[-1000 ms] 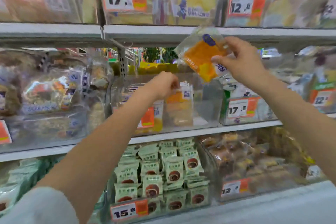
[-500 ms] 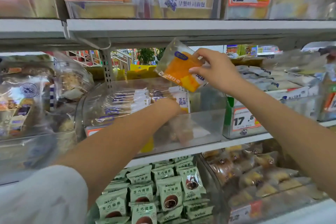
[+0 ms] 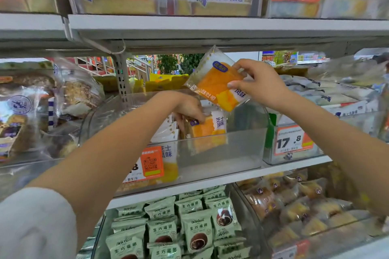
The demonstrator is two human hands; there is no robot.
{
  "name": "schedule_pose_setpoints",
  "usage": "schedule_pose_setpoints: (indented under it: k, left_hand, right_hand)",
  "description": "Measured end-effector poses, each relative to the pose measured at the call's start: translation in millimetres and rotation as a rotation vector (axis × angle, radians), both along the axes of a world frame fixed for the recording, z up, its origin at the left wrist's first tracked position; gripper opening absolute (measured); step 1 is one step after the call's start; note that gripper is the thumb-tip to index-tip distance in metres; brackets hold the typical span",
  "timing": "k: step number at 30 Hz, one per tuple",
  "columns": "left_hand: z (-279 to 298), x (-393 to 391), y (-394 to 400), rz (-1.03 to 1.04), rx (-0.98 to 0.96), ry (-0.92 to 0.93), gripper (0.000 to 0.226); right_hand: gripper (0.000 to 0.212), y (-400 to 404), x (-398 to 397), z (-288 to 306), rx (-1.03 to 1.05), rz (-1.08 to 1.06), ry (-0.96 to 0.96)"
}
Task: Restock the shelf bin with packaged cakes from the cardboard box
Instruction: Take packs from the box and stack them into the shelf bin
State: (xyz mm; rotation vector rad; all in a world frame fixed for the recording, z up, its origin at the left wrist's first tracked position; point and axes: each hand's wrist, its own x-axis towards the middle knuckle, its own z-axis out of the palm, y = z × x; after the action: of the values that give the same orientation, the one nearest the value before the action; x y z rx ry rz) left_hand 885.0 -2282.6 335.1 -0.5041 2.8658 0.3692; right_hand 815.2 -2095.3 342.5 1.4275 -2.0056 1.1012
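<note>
From the head camera I see my right hand (image 3: 260, 84) pinching a glossy plastic-wrapped cake packet (image 3: 214, 84) by its right edge, thumb in front and fingers behind; the grip holds it tilted, its crimped clear top corner just under the grey metal shelf (image 3: 210, 27) above. The wrapper is orange and white with a small blue oval badge, smooth and shiny.

Below and left of that grip, my left hand (image 3: 189, 109) reaches down into the clear acrylic shelf bin (image 3: 221, 149), fingers curled over the top of a second packet (image 3: 207, 128) standing upright inside. That grip looks closed on the packet's upper edge, though the fingertips are partly hidden behind the wrapper. The bin's front wall is transparent and slightly hazy, so the packet's lower half shows only as a blur through it. An orange price label (image 3: 150, 164) sticks to the wall, left of the hand.

Further below, soft green pouches (image 3: 195, 227) fill a lower bin. The white sleeve (image 3: 31, 227) at the bottom left is cut off by the frame. The cardboard box is out of view.
</note>
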Motion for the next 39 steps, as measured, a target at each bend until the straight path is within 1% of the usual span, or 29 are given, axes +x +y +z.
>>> schedule_pose_setpoints:
  k: [1,3,4,5,7,9,10,12,13,15,17,19,21,22,24,25,26,29,30,31,32,33,34,35,36,38,39]
  left_hand:
    - [-1,-2,-4,-0.006,0.018,-0.045,0.036]
    - [-4,0,-8,-0.02,0.01,-0.15,0.069]
    - [-5,0,-12,-0.033,-0.022,-0.149,0.08]
    - [-6,0,-16,-0.044,-0.043,-0.114,0.085]
    - [-4,1,-24,-0.055,-0.028,0.032,0.081]
    - [-2,5,-29,-0.101,-0.03,0.216,0.069]
    - [-2,8,-31,-0.126,-0.053,0.273,0.059]
    - [-5,11,-31,-0.129,-0.056,0.301,0.028]
    - [-7,11,-33,-0.13,-0.045,0.299,0.021]
    - [-9,10,-33,-0.154,-0.07,0.275,0.024]
    - [-10,9,-33,-0.18,-0.116,0.23,0.021]
    - [-10,10,-34,-0.171,-0.102,0.188,0.02]
    - [-6,14,-36,-0.157,-0.081,0.192,0.012]
    - [-4,19,-34,-0.162,-0.051,0.235,0.014]
    - [-3,26,-29,-0.154,0.079,0.382,0.031]
    - [-5,29,-24,-0.153,0.126,0.425,0.039]
    - [-9,30,-19,-0.175,0.093,0.424,0.048]
    - [-24,21,-9,-0.304,-0.366,0.316,0.087]
    - [-27,16,-9,-0.305,-0.446,0.311,0.095]
    - [-26,12,-9,-0.278,-0.471,0.301,0.099]
    - [-24,9,-9,-0.251,-0.46,0.287,0.101]
    - [-23,9,-8,-0.234,-0.427,0.266,0.1]
    - [-22,10,-8,-0.238,-0.397,0.247,0.096]
    - [-22,11,-8,-0.242,-0.378,0.232,0.092]
    - [-21,13,-8,-0.247,-0.373,0.228,0.087]
    - [-20,18,-10,-0.245,-0.372,0.234,0.081]
    - [-19,20,-11,-0.238,-0.371,0.234,0.08]
  right_hand:
    - [0.019,1,-1,2,0.043,0.007,-0.003]
    - [0.018,3,-1,8,0.2,0.034,-0.023]
    - [0.015,5,-1,10,0.281,0.062,-0.033]
    - [0.019,5,0,12,0.336,0.095,-0.045]
    - [0.027,7,-3,14,0.358,0.144,-0.088]
    - [0.022,9,-4,17,0.402,0.148,-0.067]
    - [0.018,9,-5,19,0.46,0.135,-0.044]
    - [0.017,7,-4,20,0.638,0.119,-0.018]
    - [0.02,3,-2,18,0.729,0.114,0.008]
    - [0.024,-15,3,6,0.833,0.07,0.092]
    - [0.027,-39,5,-12,0.845,0.058,0.13]
    - [0.032,-57,5,-30,0.813,0.038,0.134]
    - [0.039,-66,2,-41,0.75,0.0,0.125]
    - [0.041,-68,0,-44,0.717,-0.005,0.118]
    - [0.045,-67,-2,-47,0.678,-0.002,0.099]
    - [0.049,-66,-4,-48,0.665,-0.009,0.085]
    - [0.055,-65,-6,-49,0.646,-0.032,0.068]
    - [0.073,-63,-5,-50,0.582,-0.162,0.019]
    - [0.082,-63,-4,-49,0.562,-0.208,-0.025]
    - [0.094,-62,-1,-47,0.534,-0.239,-0.128]
    - [0.103,-61,-2,-45,0.48,-0.246,-0.299]
    - [0.106,-62,-4,-43,0.416,-0.226,-0.519]
    - [0.1,-66,-8,-42,0.356,-0.177,-0.747]
    - [0.088,-69,-11,-42,0.296,-0.117,-0.935]
    - [0.076,-73,-16,-44,0.241,-0.073,-1.077]
    - [0.059,-78,-18,-48,0.171,-0.022,-1.238]
    - [0.057,-79,-18,-49,0.156,0.003,-1.279]
